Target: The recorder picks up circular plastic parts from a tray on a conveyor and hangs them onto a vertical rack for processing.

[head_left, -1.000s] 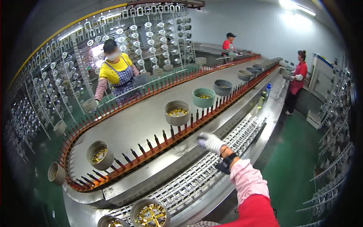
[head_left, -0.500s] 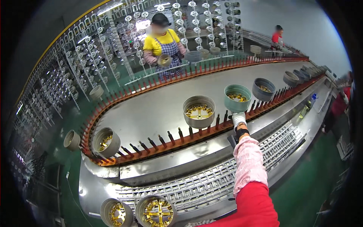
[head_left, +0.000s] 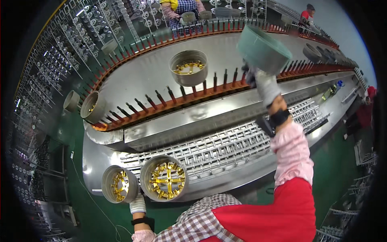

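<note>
My right hand [head_left: 264, 82], in a white glove, grips a green round tub [head_left: 264, 48] by its lower edge and holds it tilted above the row of red-based pins [head_left: 193, 94] on the conveyor. My left hand [head_left: 138, 203], also gloved, clasps the near rim of a grey tub [head_left: 119, 183] holding gold metal parts. Right beside it stands a second grey tub [head_left: 165, 177] with gold parts. Both rest at the front of the steel bench [head_left: 225, 121].
Another grey tub with gold parts [head_left: 188, 66] rides the steel belt, with more tubs at its left bend [head_left: 92, 107] and far right [head_left: 312, 51]. A person in yellow [head_left: 179, 8] works across the belt. Wire racks of hanging parts [head_left: 60, 60] fill the left.
My right hand has taken the green tub off the belt and lifted it toward me. My view has dropped, bringing the two near tubs and my left hand into sight.
</note>
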The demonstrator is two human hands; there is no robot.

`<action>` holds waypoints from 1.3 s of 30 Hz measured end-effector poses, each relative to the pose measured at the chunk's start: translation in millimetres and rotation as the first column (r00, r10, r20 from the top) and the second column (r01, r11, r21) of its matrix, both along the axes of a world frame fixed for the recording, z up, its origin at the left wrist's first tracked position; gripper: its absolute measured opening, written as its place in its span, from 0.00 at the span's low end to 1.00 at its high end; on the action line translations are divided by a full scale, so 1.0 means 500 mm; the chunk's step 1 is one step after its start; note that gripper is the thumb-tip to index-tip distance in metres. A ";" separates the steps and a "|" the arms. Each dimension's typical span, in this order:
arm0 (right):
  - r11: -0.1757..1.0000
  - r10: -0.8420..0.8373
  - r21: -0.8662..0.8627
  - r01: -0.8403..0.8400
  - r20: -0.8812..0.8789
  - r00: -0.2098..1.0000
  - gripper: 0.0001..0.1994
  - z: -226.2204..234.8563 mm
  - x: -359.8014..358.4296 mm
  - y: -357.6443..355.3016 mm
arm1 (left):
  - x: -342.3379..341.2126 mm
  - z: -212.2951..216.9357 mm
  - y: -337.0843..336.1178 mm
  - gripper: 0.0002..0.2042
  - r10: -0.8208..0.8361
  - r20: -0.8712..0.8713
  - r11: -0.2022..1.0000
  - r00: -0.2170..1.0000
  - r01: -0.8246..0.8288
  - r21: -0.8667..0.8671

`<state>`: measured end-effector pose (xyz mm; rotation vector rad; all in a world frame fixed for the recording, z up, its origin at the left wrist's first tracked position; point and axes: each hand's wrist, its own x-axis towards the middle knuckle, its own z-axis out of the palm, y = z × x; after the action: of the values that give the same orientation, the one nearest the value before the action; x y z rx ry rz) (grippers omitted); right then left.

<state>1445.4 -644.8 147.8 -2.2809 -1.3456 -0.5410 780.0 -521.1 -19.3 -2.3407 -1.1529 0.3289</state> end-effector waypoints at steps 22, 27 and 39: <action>0.918 0.390 0.168 -0.359 -0.540 0.746 0.15 -0.389 -0.363 -0.319 | 0.286 0.237 -0.259 0.18 0.537 0.534 0.800 0.653 -0.193 -0.568; 0.913 0.409 0.199 -0.357 -0.457 0.790 0.16 -0.459 -0.320 -0.247 | 0.320 0.269 -0.293 0.19 0.585 0.580 0.792 0.566 -0.248 -0.558; 0.886 0.461 0.323 -0.333 -0.541 0.704 0.14 -0.410 -0.214 -0.314 | 0.455 0.197 -0.456 0.24 0.342 0.900 0.938 -0.269 0.153 -0.311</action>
<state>1338.3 -801.9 -57.2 -1.6851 -1.3051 0.1977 1007.5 -749.3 79.0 -2.4457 -2.0223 -2.1258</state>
